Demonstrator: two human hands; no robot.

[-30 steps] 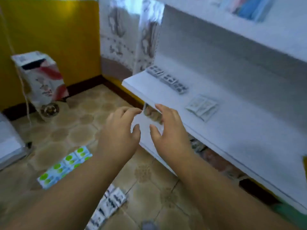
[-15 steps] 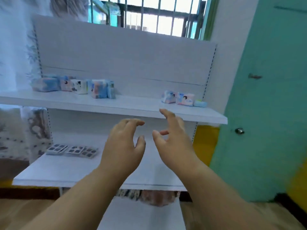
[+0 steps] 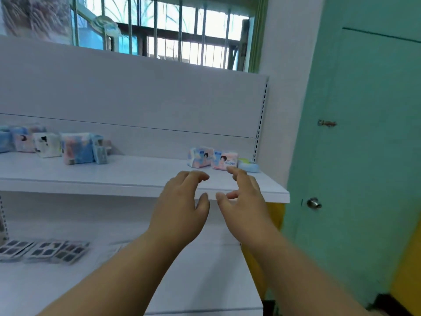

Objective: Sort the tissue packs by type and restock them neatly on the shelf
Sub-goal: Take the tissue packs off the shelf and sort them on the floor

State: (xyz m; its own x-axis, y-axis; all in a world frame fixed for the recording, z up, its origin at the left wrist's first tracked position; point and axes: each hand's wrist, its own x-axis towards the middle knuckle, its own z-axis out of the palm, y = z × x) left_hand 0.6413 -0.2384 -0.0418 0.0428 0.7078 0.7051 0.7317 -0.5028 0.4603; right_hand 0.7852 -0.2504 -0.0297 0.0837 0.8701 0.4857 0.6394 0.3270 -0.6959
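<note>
Both hands are raised in front of the white metal upper shelf (image 3: 136,179), empty, fingers loosely curled and spread apart: the left hand (image 3: 180,206) beside the right hand (image 3: 245,201), thumbs nearly meeting. The likely target is the pair of small pink-and-blue tissue packs printed with a face (image 3: 211,159), standing at the shelf's right end just beyond the fingertips, beside a pale blue and green pack (image 3: 248,165). A mixed cluster of blue, pink and white packs (image 3: 57,144) sits well apart to the left. To do this well, take one pack in each hand by its short sides, lift rather than drag, and set matching prints together, faces forward.
</note>
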